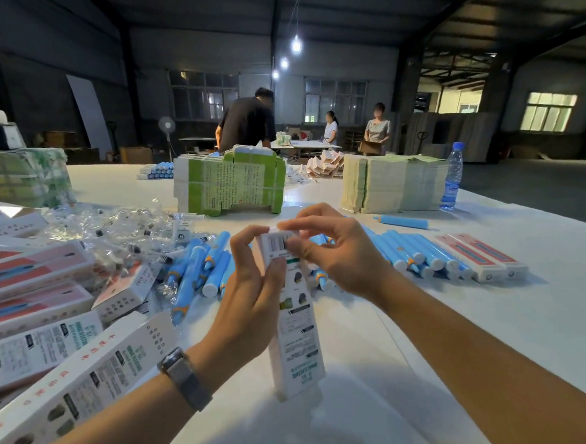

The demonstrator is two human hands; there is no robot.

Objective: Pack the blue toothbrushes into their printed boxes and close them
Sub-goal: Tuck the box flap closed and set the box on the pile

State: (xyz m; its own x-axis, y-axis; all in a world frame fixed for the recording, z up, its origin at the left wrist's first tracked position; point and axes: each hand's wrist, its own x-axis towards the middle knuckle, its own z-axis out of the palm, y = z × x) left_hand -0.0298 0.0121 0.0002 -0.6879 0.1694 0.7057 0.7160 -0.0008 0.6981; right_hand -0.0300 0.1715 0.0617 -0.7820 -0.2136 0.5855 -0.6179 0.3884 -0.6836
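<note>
Finished printed boxes (70, 369) are stacked at your far left on the white table (496, 312). Your left hand (251, 293) grips the upright toothbrush box (292, 324) at centre, its base on the table, while your right hand (331, 250) pinches its top flap. Loose blue toothbrushes (406, 249) lie behind, toward the right.

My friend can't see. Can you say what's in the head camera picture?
Two hands hold a tall printed box upright on a white table: left hand grips its side, right hand pinches the top flap. Blue toothbrushes lie behind, packed boxes lie left.
</note>
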